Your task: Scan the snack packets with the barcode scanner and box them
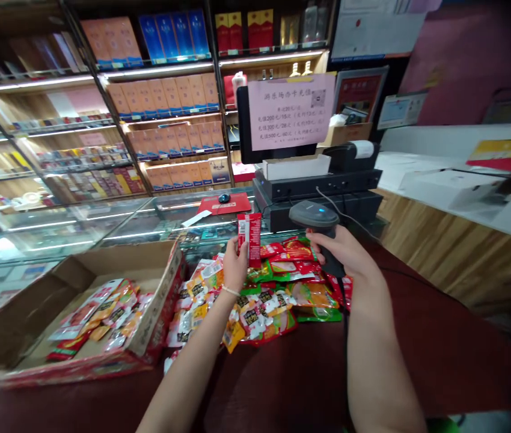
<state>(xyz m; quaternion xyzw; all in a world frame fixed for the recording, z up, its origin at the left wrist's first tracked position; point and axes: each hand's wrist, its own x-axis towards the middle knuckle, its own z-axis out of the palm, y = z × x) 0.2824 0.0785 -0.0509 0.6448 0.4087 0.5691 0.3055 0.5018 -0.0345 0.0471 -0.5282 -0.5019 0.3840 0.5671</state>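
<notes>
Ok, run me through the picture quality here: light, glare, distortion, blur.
Head view: the shelf strip lights burn bright white; the glass counter carries streaky reflections; wide-angle bend leans the shelves at left; the corners go dark; the red packet in the left hand and the scanner in the right hand are fairly sharp, the edges soft.

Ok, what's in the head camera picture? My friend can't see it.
A person's left hand holds up a red snack packet while the right hand grips a barcode scanner. More packets lie heaped on the counter beside a cardboard box.
</notes>
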